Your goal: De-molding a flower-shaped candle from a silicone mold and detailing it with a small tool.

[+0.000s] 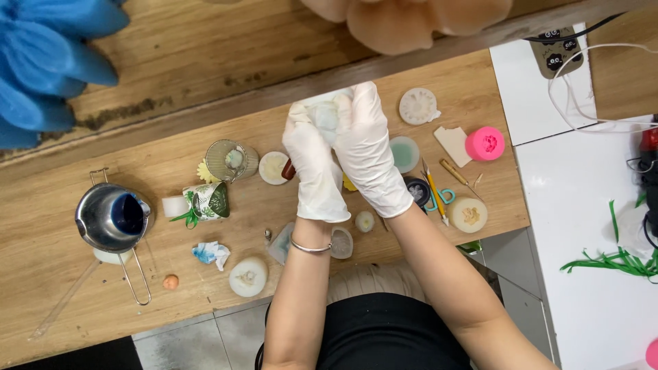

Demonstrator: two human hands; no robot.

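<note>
— What's labelled on the desk (82, 288)?
— A leaf-printed cup (208, 201) lies on its side, left of the hands, mouth pointing right.
— And the grip?
— Both gloved hands, left hand (315, 168) and right hand (370, 147), close tightly around a pale translucent mould (327, 116), held above the desk's far middle. Its long axis I cannot tell.

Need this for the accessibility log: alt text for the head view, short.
Seen from above, a person's gloved left hand and right hand together grip a pale translucent mould over a wooden table. Around them lie a metal pouring pot with blue liquid, a pink mould, round white moulds and small tools.
</note>
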